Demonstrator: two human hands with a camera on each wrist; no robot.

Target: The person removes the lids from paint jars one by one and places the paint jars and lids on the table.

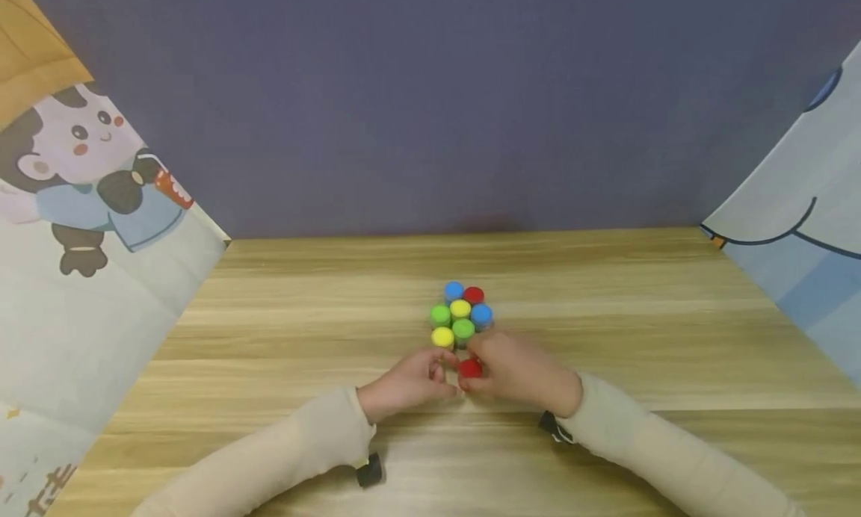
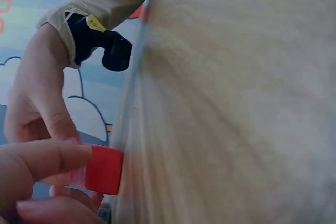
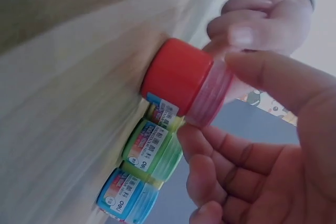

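Note:
A small red jar with a clear pinkish lid point(image 3: 181, 80) stands on the wooden table in front of the person. My right hand point(image 1: 528, 373) pinches it at the lid between thumb and fingers. Just to its left is my left hand point(image 1: 406, 382), thumb and index finger apart, with nothing held between them. In the left wrist view, left fingers point(image 2: 47, 158) overlap the red jar; whether they touch it I cannot tell. Beyond the hands stand several similar jars in a close group, among them a yellow jar point(image 1: 442, 338) and a green jar point(image 1: 463, 330).
Farther back in the group are blue jars point(image 1: 454, 290), another red jar point(image 1: 474, 295) and a second yellow jar point(image 1: 460, 308). A dark panel point(image 1: 457, 113) rises behind the wooden table point(image 1: 303, 315). Printed cloth point(image 1: 81, 315) hangs at the left, with more at the right.

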